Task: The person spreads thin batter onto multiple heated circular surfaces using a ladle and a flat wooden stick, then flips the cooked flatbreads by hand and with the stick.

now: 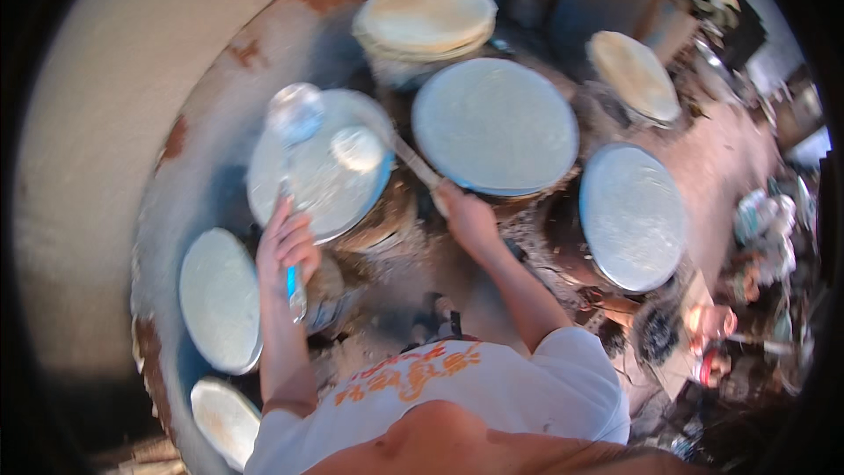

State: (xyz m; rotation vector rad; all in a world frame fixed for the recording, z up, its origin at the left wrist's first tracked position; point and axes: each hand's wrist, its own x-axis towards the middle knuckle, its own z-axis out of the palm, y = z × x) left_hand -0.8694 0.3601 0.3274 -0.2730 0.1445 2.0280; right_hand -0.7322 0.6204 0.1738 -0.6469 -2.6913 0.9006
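A shiny ladle (296, 113) and a slanted, long-handled tool (415, 161) extend over a round, white-coated griddle (303, 195).

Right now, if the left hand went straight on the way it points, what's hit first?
Likely the pale-topped round griddle just ahead of the left hand, with the ladle it holds leading; height is unclear from this view, so it may pass over.

From head height we look steeply down through one wide fisheye camera; our white shirt (554, 387) sits closest, and beyond it we face the near edges of the round griddles (327, 195).
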